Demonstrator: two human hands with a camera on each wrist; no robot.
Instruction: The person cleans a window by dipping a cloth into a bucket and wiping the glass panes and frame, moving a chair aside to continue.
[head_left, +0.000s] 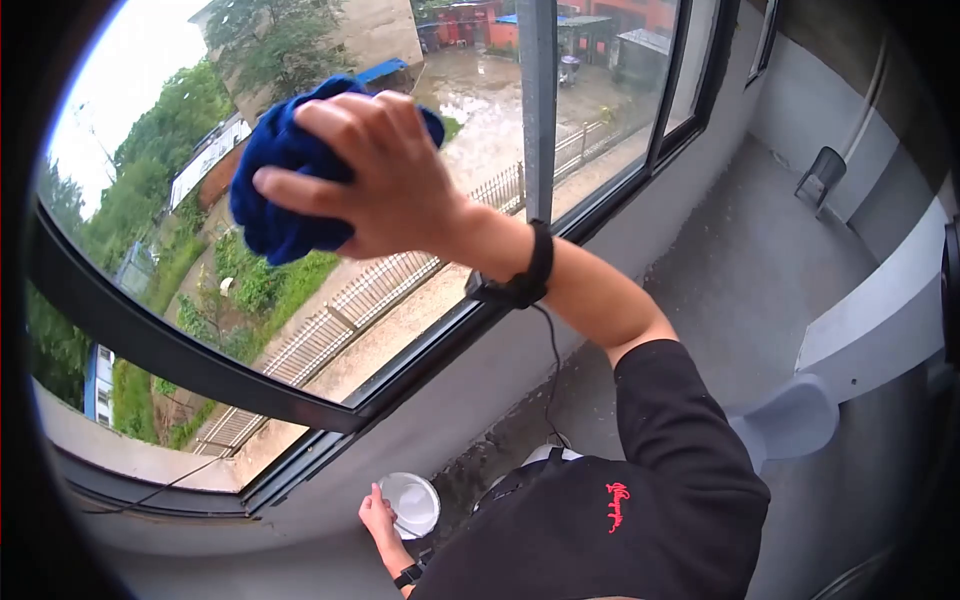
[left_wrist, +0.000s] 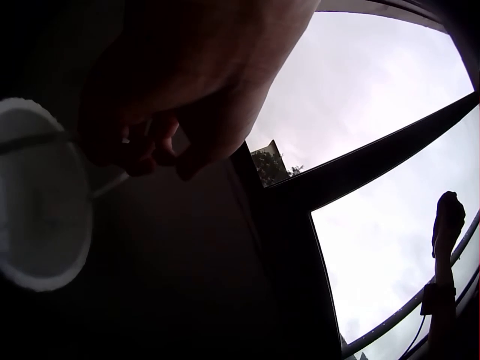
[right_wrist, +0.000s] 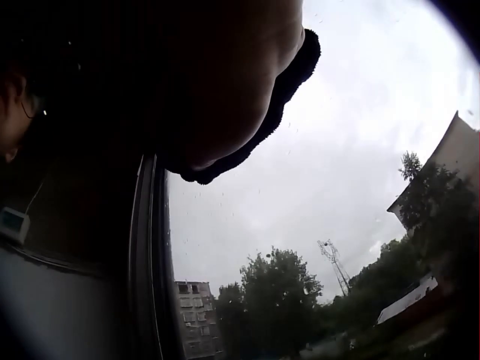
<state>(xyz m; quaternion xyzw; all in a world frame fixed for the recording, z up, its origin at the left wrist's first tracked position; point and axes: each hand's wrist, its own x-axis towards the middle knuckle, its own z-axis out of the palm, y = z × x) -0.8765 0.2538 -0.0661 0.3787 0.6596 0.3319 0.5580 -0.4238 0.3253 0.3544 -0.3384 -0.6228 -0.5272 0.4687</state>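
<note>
In the head view a blue cloth [head_left: 285, 175] lies bunched against the window glass, and my right hand [head_left: 385, 180] grips it with spread, bent fingers. The right wrist view shows the cloth's dark edge [right_wrist: 292, 79] beyond my right hand [right_wrist: 225, 97]. Low in the head view, my left hand [head_left: 378, 515] is beside a white bucket [head_left: 412, 505]. In the left wrist view my left hand [left_wrist: 180, 90] has its fingers curled round the thin handle of the bucket [left_wrist: 45, 202]; the bucket hangs below them.
The dark window frame [head_left: 200, 340] runs diagonally under the glass, with an opening beside its lower part. A grey plastic chair [head_left: 790, 420] stands behind on the right, and a dark chair [head_left: 823, 175] farther off. A cable [head_left: 555, 370] hangs from the right wrist.
</note>
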